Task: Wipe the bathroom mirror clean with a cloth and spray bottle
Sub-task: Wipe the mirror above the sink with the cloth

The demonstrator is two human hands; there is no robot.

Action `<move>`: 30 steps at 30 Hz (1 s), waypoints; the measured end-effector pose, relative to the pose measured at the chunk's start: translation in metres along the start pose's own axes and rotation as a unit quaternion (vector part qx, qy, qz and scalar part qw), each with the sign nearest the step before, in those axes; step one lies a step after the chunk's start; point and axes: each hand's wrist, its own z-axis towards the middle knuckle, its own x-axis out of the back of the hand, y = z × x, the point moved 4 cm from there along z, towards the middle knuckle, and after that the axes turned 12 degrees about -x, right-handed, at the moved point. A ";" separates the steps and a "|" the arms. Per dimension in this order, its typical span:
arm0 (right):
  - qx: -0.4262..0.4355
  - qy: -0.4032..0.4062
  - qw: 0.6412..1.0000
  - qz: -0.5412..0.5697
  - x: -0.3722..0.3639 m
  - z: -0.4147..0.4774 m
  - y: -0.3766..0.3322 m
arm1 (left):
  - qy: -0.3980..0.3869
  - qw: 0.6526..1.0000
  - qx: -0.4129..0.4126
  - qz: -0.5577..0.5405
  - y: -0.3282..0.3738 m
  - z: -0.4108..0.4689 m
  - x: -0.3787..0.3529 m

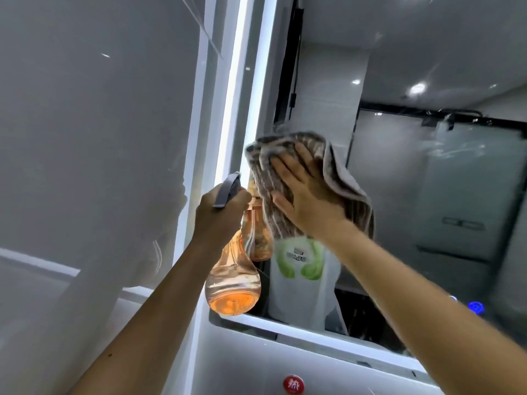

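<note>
- Head view: right hand (308, 198) pressed the cloth (343, 178) flat on the mirror (399, 201) near its lit edge, fingers (285, 170) spread, likely for wide contact.
- Left hand (219, 216) gripped the spray bottle (233, 280) at the neck, fingers curled round it, just beside the cloth, probably ready to respray.

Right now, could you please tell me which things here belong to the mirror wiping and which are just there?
In the job: mirror, cloth under the right hand, spray bottle in the left hand.
Just there: red sticker, blue light.
</note>
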 end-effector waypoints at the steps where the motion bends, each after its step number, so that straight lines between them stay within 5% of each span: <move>1: -0.012 0.006 1.000 0.001 0.005 0.021 0.000 | 0.005 1.000 -0.004 0.001 0.002 0.001 0.001; 5: -0.061 0.050 0.996 0.046 0.001 0.024 -0.016 | 0.025 0.999 -0.030 0.006 0.004 0.004 0.003; 10: 0.092 0.010 0.994 -0.053 -0.019 -0.040 -0.010 | -0.006 1.000 -0.014 0.000 0.002 -0.002 0.004; 16: -0.059 0.057 0.996 0.047 -0.012 0.011 -0.006 | 0.017 0.999 -0.045 -0.003 0.009 0.008 0.003; 19: -0.020 0.002 1.000 0.012 -0.029 -0.020 -0.008 | 0.017 0.999 -0.043 0.000 0.011 0.007 -0.002; 30: 0.002 0.045 0.998 0.049 0.016 0.059 0.013 | 0.002 0.996 -0.056 -0.071 0.043 0.014 -0.010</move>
